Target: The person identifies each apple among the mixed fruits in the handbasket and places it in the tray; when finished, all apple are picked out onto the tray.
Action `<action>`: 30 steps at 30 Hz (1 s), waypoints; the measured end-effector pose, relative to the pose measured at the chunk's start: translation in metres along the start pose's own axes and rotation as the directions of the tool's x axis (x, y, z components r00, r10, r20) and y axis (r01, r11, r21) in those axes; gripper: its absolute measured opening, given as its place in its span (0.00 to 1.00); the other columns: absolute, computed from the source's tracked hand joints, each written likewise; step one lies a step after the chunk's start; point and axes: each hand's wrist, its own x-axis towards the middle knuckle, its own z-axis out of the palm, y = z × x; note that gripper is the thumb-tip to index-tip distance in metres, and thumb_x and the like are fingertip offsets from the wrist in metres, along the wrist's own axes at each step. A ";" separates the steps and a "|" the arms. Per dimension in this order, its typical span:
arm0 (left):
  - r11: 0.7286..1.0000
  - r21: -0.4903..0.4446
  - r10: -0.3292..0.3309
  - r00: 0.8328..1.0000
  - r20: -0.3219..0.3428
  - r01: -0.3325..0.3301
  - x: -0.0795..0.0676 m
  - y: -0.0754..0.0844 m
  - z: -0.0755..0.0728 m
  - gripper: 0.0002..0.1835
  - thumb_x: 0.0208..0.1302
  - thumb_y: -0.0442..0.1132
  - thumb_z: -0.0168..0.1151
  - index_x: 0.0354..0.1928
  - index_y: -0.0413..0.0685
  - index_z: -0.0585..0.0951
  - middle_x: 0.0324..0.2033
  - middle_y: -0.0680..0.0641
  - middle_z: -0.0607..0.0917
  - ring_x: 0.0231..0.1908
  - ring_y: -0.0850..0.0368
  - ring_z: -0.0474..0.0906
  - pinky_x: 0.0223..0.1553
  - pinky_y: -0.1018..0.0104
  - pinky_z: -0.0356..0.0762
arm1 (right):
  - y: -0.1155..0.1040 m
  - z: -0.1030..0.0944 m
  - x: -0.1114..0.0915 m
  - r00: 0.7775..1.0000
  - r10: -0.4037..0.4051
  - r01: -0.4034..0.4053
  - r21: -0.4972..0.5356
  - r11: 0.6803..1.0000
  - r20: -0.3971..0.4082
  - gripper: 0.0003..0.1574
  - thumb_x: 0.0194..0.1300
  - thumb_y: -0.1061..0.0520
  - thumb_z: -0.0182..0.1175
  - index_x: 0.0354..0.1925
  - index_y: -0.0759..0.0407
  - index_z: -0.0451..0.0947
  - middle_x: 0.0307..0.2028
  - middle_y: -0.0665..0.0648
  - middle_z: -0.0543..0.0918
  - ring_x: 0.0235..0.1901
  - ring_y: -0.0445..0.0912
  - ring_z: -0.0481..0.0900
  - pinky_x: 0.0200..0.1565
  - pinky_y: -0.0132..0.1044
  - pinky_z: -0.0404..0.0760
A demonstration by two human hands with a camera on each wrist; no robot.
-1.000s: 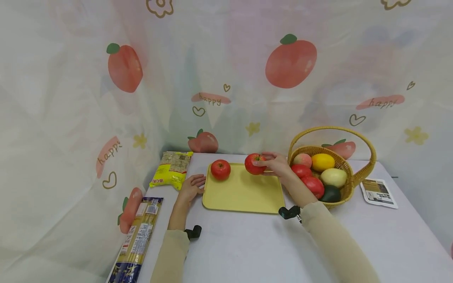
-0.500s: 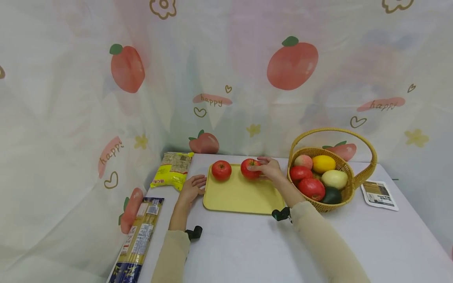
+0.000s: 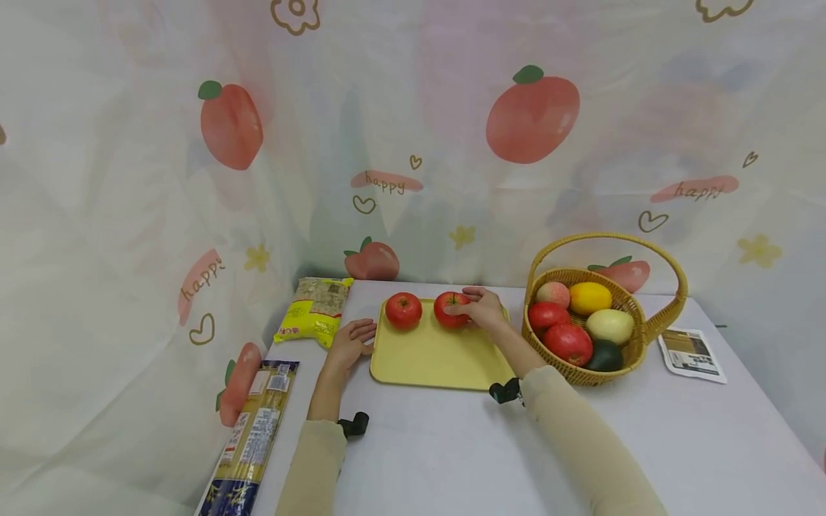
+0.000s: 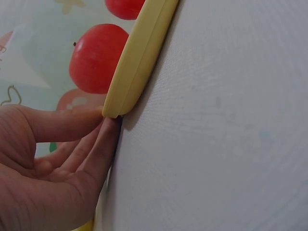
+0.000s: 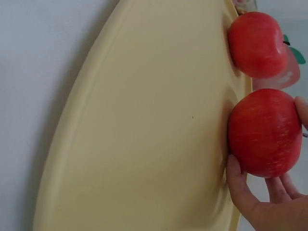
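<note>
A yellow rectangular tray [image 3: 419, 358] lies on the white table. On its back left part sits a red apple [image 3: 403, 311]. To the right of it a second red apple [image 5: 264, 132] rests on the tray, and my right hand [image 3: 485, 311] holds it from the right side, thumb and fingers around it. The gap between the two apples is small. At the tray's left edge, my left hand [image 3: 349, 345] has its thumb at the rim and its fingers low against the side, pinching the edge in the left wrist view.
A wicker basket [image 3: 534, 344] with a tall handle stands to the right, filled with several fruits. Beyond it lies a white-edged packet [image 3: 692, 353]. On the left are a yellow bag [image 3: 312, 309] and a long pack of noodles [image 3: 252, 437]. A printed curtain [image 3: 439, 215] hangs behind.
My right hand has carried the second apple leftward and down onto the tray, closer to the first apple. My left hand stays at the tray's left edge.
</note>
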 end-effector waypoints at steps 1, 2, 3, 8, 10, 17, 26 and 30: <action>1.000 0.000 -0.002 1.000 -0.001 0.002 0.000 0.000 0.000 0.35 0.59 0.12 0.58 0.70 0.38 0.74 0.65 0.36 0.80 0.66 0.43 0.77 0.67 0.49 0.75 | 0.000 0.000 0.000 1.000 -0.001 0.001 -0.007 1.000 -0.006 0.49 0.61 0.57 0.77 0.75 0.61 0.66 0.72 0.64 0.71 0.62 0.56 0.77 0.61 0.58 0.80; 1.000 0.000 -0.003 1.000 -0.004 0.003 0.000 0.001 0.001 0.35 0.59 0.12 0.58 0.70 0.38 0.74 0.65 0.36 0.80 0.66 0.43 0.77 0.67 0.49 0.75 | 0.000 0.000 0.000 1.000 0.001 -0.001 -0.008 1.000 -0.010 0.49 0.60 0.57 0.77 0.74 0.61 0.66 0.71 0.64 0.72 0.61 0.55 0.76 0.61 0.57 0.80; 1.000 0.001 -0.005 1.000 -0.005 0.005 0.000 0.001 0.001 0.35 0.59 0.12 0.58 0.70 0.38 0.74 0.65 0.36 0.80 0.66 0.43 0.77 0.67 0.49 0.75 | 0.000 0.000 -0.001 1.000 0.003 -0.004 -0.007 1.000 -0.012 0.49 0.60 0.57 0.77 0.74 0.62 0.67 0.71 0.64 0.72 0.60 0.54 0.76 0.60 0.57 0.80; 1.000 0.001 -0.010 1.000 -0.007 0.010 -0.001 0.002 0.002 0.35 0.59 0.13 0.58 0.70 0.39 0.75 0.64 0.37 0.81 0.66 0.44 0.77 0.66 0.49 0.76 | -0.001 -0.003 0.000 0.999 0.032 -0.031 0.017 0.999 -0.013 0.50 0.60 0.56 0.78 0.74 0.63 0.66 0.69 0.65 0.72 0.62 0.54 0.75 0.62 0.53 0.79; 1.000 0.005 -0.004 1.000 -0.004 0.004 -0.001 0.003 0.002 0.35 0.59 0.13 0.58 0.69 0.38 0.75 0.64 0.36 0.81 0.66 0.43 0.77 0.66 0.49 0.76 | -0.002 -0.006 0.000 0.999 0.036 -0.036 0.017 0.999 -0.015 0.51 0.60 0.56 0.78 0.75 0.63 0.65 0.71 0.66 0.72 0.64 0.56 0.74 0.63 0.54 0.78; 1.000 0.023 0.000 1.000 -0.015 0.001 -0.004 0.002 0.002 0.34 0.59 0.12 0.58 0.69 0.37 0.75 0.64 0.36 0.81 0.65 0.42 0.78 0.65 0.50 0.77 | -0.019 -0.013 -0.020 0.997 -0.058 0.053 -0.101 0.993 -0.050 0.50 0.60 0.55 0.77 0.75 0.63 0.67 0.72 0.67 0.71 0.66 0.60 0.73 0.64 0.53 0.79; 1.000 0.018 -0.020 1.000 -0.010 0.020 -0.004 0.002 0.002 0.35 0.60 0.13 0.58 0.70 0.39 0.75 0.65 0.36 0.80 0.66 0.43 0.77 0.67 0.49 0.76 | -0.059 -0.036 -0.053 0.993 -0.118 0.116 -0.075 0.990 -0.022 0.41 0.66 0.55 0.72 0.71 0.65 0.69 0.69 0.67 0.74 0.66 0.59 0.75 0.67 0.53 0.77; 1.000 0.013 -0.016 1.000 -0.007 0.016 -0.005 0.004 0.003 0.36 0.59 0.12 0.57 0.70 0.38 0.75 0.65 0.36 0.80 0.66 0.43 0.77 0.67 0.48 0.75 | -0.073 -0.052 -0.061 0.994 -0.109 0.108 -0.121 0.987 -0.001 0.38 0.69 0.52 0.70 0.70 0.65 0.71 0.68 0.67 0.75 0.66 0.59 0.76 0.66 0.53 0.78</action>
